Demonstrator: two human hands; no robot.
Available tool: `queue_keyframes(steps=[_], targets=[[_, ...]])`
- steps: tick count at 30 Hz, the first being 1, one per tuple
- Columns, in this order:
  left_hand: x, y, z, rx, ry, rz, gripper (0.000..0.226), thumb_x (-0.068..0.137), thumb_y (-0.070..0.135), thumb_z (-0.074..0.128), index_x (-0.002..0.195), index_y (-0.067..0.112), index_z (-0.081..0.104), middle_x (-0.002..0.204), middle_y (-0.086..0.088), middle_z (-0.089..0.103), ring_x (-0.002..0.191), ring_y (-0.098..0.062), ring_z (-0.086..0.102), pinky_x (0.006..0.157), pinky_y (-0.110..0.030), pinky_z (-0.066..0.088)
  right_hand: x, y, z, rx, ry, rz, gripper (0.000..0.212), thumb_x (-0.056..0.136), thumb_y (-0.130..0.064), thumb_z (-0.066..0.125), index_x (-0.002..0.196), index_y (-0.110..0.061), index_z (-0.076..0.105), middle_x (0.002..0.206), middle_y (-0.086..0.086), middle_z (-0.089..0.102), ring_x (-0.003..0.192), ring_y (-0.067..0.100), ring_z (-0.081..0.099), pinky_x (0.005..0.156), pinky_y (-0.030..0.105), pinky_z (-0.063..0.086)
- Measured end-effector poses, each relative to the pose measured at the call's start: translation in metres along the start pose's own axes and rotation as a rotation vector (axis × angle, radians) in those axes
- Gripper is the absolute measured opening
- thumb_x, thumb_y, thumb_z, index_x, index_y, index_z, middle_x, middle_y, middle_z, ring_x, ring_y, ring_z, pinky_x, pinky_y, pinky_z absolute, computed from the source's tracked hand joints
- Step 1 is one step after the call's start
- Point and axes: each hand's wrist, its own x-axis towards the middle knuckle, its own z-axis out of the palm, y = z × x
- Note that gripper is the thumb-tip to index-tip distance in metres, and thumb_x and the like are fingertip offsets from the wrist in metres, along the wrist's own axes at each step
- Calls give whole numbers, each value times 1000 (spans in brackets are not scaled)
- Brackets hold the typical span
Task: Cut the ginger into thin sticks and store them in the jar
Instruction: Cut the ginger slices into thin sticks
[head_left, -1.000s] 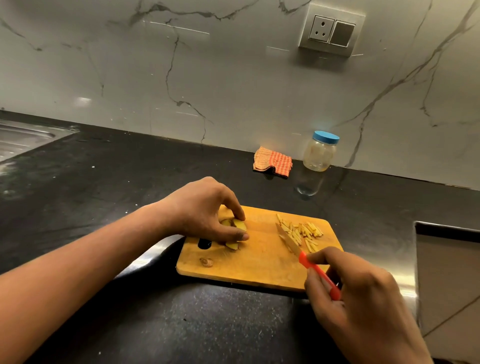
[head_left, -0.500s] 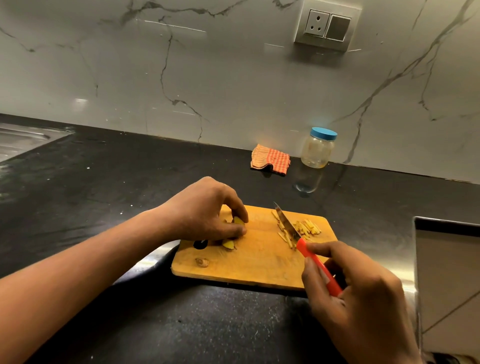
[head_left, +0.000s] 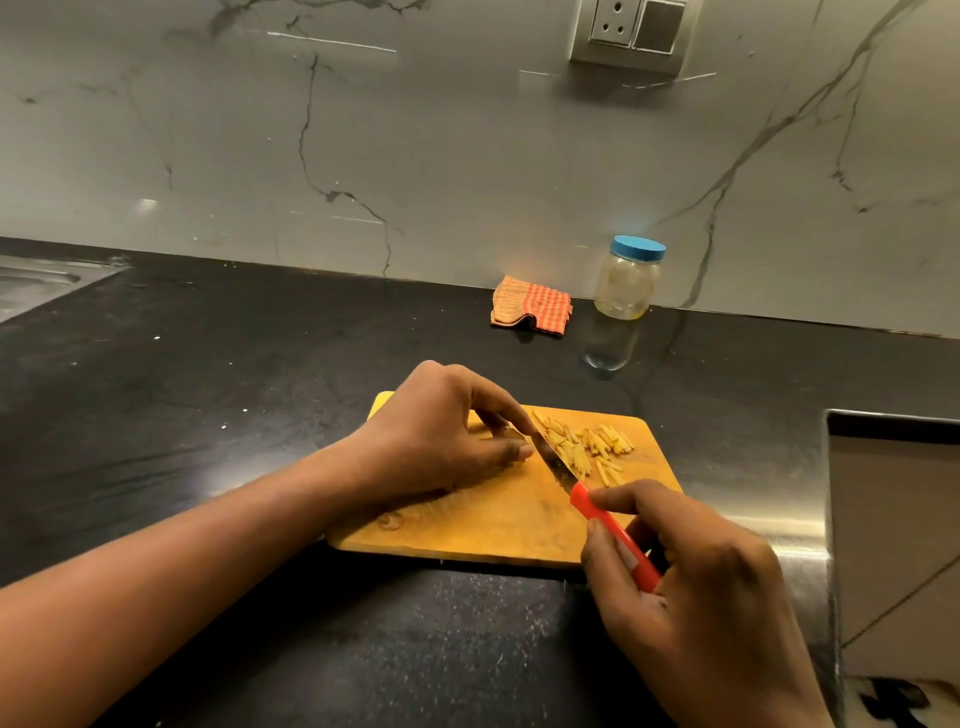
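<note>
Wooden cutting board flat on a black speckled countertop. Left hand over the board's centre, knuckles up, fingers curled down and thumb tucked in, grasping a ginger piece largely hidden beneath them, with only a sliver showing at the fingertips. Right hand at the board's near right corner, clenched round the red handle of a knife, forefinger and thumb near the blade end. Blade slanting away and to the left, tip just beside the left forefinger; contact with the held ginger not discernible. Heap of cut ginger sticks on the board immediately right of the blade, toward the far right corner. Small brown scrap on the board's near left part, by the left wrist. Jar upright at the back of the counter against the marble wall, blue lid on, well apart from the board; yellowish tint low inside, contents unclear. Folded orange checked cloth just left of the jar. Steel sink at far left; socket plate high on the wall.
</note>
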Motion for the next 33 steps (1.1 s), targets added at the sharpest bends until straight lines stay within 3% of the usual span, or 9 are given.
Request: queue_keyframes(steps=[5, 10, 19, 27, 33], targets=[[0, -4, -2, 77, 10, -9, 24, 82, 37, 76, 105, 30, 75, 109, 13, 71, 104, -4, 63, 96, -29, 54, 1, 0, 1, 3, -24, -2, 18, 75, -32, 65, 91, -24, 70, 71, -22, 50, 53, -5, 50, 48, -2, 34], [-2, -8, -12, 100, -112, 13, 24, 87, 33, 73, 111, 32, 74, 110, 21, 68, 105, 0, 59, 96, -23, 48, 0, 1, 0, 25, -14, -1, 18, 74, -32, 65, 91, -25, 69, 69, -22, 51, 53, -4, 53, 48, 1, 38], [-2, -10, -15, 66, -154, 12, 24, 88, 22, 72, 111, 31, 75, 107, 22, 66, 110, -4, 59, 105, -33, 48, 0, 1, -2, 35, -13, 0, 17, 74, -31, 66, 90, -25, 70, 64, -24, 48, 53, -4, 53, 50, -1, 36], [-5, -7, -12, 101, -106, 77, 22, 85, 32, 75, 107, 32, 76, 102, 21, 69, 101, 1, 61, 92, -19, 51, 0, 0, -2, 45, -19, 2, 17, 73, -31, 66, 88, -24, 70, 63, -25, 46, 51, -4, 51, 48, 0, 35], [-5, -6, -7, 224, -63, 140, 22, 85, 42, 72, 103, 30, 77, 97, 19, 67, 95, -2, 61, 85, -23, 55, 0, -1, -2, 52, -26, -1, 17, 72, -30, 67, 88, -23, 70, 63, -29, 42, 49, -8, 47, 47, -1, 32]])
